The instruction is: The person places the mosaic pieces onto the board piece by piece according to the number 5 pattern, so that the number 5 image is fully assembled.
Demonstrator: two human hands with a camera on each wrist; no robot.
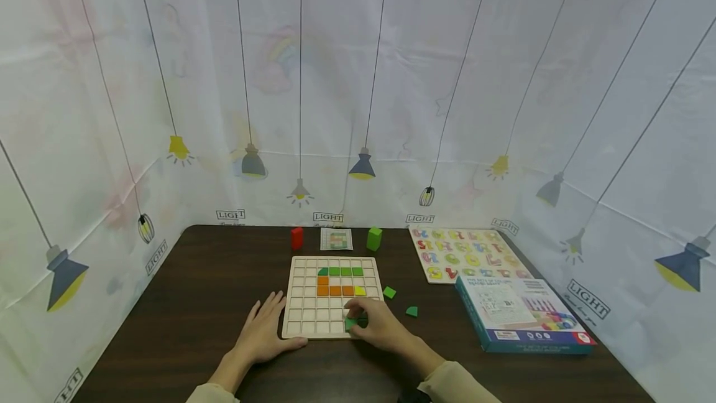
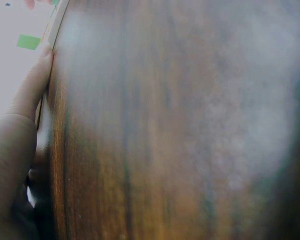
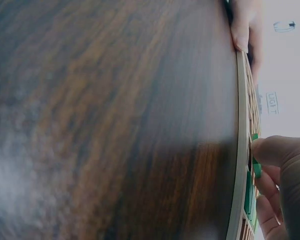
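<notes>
A pale wooden grid board (image 1: 304,314) lies in front of me. Its upper part holds a row of green tiles (image 1: 346,271), several orange tiles (image 1: 335,291) and a yellow tile (image 1: 360,291). My right hand (image 1: 377,326) is over the lower right of the board, pinching a small green tile (image 3: 256,155) between thumb and fingers. Beneath those fingers, another green piece (image 3: 248,192) shows at the board's near edge in the right wrist view. My left hand (image 1: 264,331) rests at the lower left corner, fingers extended along the side and thumb against the near edge.
Right of the board lie a loose green square (image 1: 390,292) and a green rounded piece (image 1: 411,311). Behind it stand a red block (image 1: 297,238), a pattern card (image 1: 336,239) and a green block (image 1: 374,239). A number board (image 1: 447,254) and a boxed set (image 1: 526,316) lie farther right.
</notes>
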